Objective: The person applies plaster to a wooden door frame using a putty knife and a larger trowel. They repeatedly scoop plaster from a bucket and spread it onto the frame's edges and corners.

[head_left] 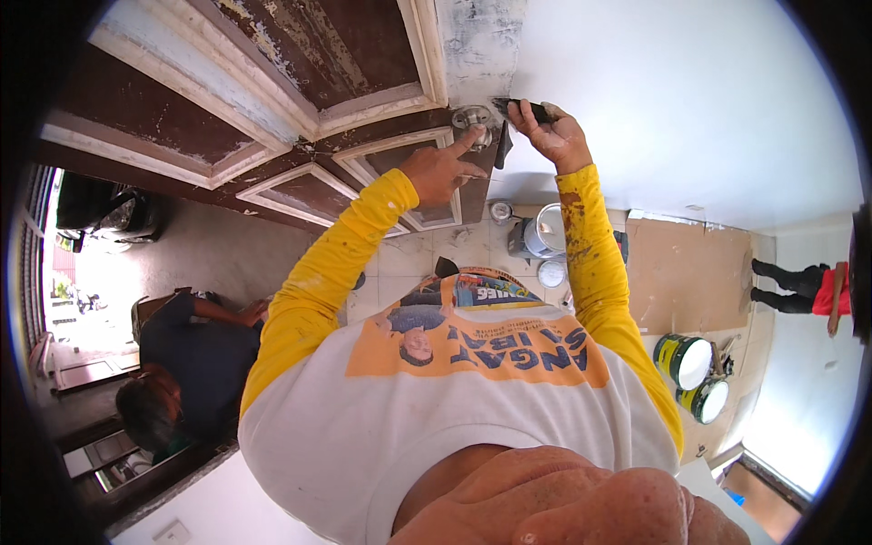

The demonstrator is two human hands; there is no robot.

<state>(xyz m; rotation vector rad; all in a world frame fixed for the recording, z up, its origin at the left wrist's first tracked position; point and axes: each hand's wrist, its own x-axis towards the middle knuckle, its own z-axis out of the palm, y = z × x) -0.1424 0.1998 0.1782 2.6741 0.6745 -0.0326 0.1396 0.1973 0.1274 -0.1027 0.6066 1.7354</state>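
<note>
My right hand is raised against the pale wall and grips a folded black sheet that looks like sandpaper. Its far end reaches the door's edge beside the round metal doorknob. Below it hangs a dark pointed flap; I cannot tell if it belongs to the same sheet. My left hand is at the knob, index finger stretched out toward it and thumb apart, with nothing held. The brown panelled door has whitish mouldings and peeling paint. A grey, scuffed strip runs up the wall past the knob.
Buckets and a small can stand on the tiles below my hands. Brown board covers floor to the right, near two paint pails. One person is at the left; another in red stands far right.
</note>
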